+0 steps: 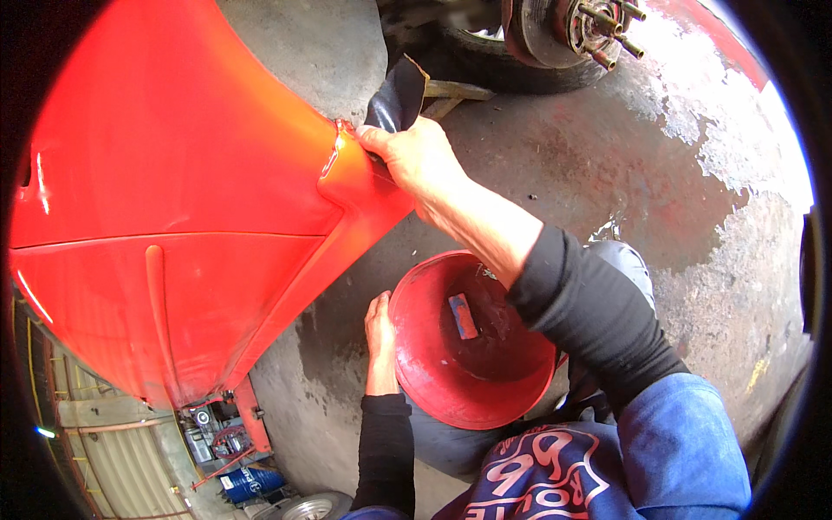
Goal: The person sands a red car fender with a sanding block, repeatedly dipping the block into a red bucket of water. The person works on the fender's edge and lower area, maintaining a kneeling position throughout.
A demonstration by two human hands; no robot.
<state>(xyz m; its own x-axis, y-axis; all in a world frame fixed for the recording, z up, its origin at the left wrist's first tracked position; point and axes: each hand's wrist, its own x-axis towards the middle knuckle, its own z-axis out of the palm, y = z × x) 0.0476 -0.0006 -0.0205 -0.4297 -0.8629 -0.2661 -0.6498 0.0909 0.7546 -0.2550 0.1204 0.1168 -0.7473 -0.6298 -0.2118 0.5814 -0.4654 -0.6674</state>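
My right hand [422,160] is closed on a curled black sheet with a tan edge, which looks like sandpaper [397,97]. It is at the corner of a glossy red car body panel [199,165], beside a chipped patch at the edge. The thumb lies along the panel's rim, and the other fingers are mostly hidden. Lower down, my left hand [380,334] grips the outer left side of a red bucket [425,364], which tilts its mouth up toward me. Inside the bucket lies a small blue and orange-pink block [463,316].
A brake disc with wheel studs [555,30] stands at the top, a tire [520,74] below it. The concrete floor [598,165] has dark wet-looking patches and peeling paint. At lower left are a blue canister [251,484], machinery [208,433] and a wheel [316,507].
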